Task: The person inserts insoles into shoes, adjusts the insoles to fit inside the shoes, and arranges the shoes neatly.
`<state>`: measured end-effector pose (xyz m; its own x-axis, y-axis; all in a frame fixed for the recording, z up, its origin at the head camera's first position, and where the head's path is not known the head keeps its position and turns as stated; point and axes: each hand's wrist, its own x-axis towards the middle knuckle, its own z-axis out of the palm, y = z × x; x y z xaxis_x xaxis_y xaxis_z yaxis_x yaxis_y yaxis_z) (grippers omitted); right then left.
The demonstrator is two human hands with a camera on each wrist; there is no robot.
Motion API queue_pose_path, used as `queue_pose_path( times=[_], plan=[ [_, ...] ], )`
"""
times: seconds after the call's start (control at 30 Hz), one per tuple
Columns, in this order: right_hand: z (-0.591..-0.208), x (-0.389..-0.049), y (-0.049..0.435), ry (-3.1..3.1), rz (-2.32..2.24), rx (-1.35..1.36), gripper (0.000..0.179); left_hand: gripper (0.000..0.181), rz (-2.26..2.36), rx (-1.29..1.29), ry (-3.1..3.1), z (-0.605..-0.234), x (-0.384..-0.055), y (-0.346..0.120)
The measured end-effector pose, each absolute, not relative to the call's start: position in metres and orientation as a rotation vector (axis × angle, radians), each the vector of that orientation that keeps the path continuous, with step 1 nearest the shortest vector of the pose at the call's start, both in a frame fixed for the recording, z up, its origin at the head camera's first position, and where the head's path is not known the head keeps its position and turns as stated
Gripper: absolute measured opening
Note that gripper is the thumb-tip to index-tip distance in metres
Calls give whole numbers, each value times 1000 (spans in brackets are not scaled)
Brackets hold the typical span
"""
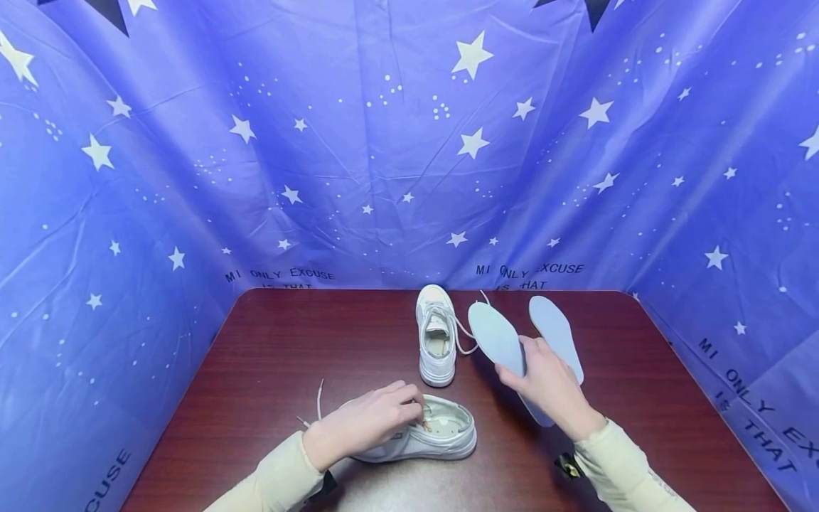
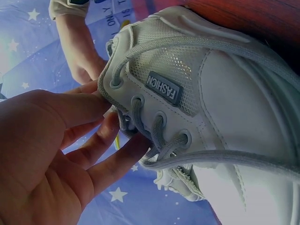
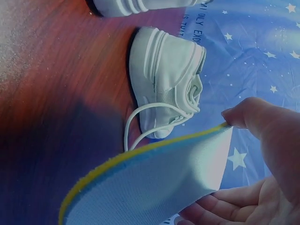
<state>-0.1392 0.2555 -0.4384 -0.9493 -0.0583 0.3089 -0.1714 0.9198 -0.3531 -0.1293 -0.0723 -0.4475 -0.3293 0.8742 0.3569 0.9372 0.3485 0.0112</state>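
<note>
A white lace-up shoe [image 1: 441, 446] lies crosswise at the near middle of the table, toe to the left. My left hand [image 1: 377, 419] is over its opening. In the left wrist view, the thumb and fingertips [image 2: 143, 143] grip the edge of the upper beside the grey laces [image 2: 159, 131]. My right hand [image 1: 547, 373] holds a pale insole [image 1: 495, 338] across its width, thumb on one edge and fingers on the other. The right wrist view shows a yellow rim along this insole [image 3: 154, 178]. It is tilted above the table.
A second white shoe [image 1: 437, 370] stands behind the first, toe away, with a loose lace [image 1: 466, 341] trailing right. Another pale insole [image 1: 553, 323] is on the table beyond the right hand. Blue star-patterned curtains [image 1: 358, 163] surround the dark red table [image 1: 275, 355].
</note>
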Motion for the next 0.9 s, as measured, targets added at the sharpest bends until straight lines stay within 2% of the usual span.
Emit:
queue_pose_path(
  times=[0.33, 0.9],
  plan=[
    [-436, -130, 252, -2766, 513, 217, 66, 24, -300, -1620, -2321, -446, -129, -72],
    [-434, -123, 250, -2646, 440, 522, 65, 24, -252, -1615, -2319, -446, -130, -72]
  ],
)
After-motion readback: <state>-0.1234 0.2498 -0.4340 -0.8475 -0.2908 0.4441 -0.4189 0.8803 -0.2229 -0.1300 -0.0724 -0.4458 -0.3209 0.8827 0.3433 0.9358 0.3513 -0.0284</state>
